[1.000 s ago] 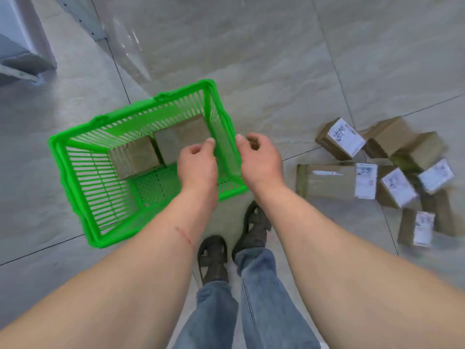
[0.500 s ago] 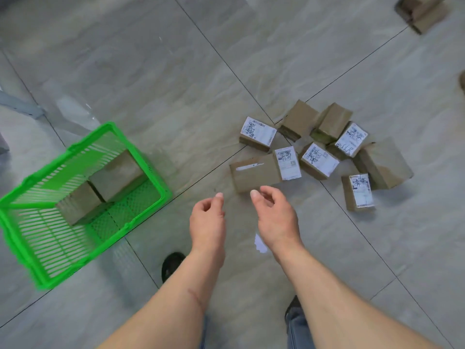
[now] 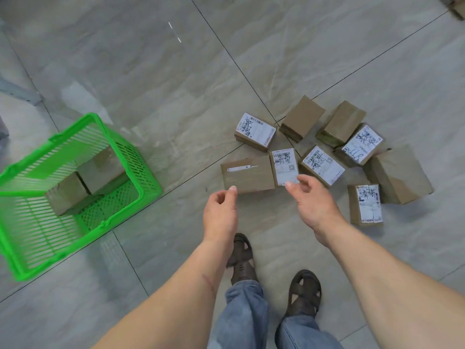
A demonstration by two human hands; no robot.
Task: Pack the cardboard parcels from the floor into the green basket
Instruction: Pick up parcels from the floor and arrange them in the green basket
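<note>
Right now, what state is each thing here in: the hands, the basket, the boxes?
Left hand: open, empty, just short of the long box.
Right hand: open, empty, over the long box's label.
Green basket: holds two boxes.
Long box: on the floor.
Pile of boxes: on the floor, unpacked.

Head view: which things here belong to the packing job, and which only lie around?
Job: green basket, two parcels in basket, long parcel, other floor parcels, left hand, right hand.

Lying about: grey metal bar, sandals.

Bare floor [image 3: 176, 137] separates basket [image 3: 148, 172] from clustered parcels [image 3: 324, 157].
</note>
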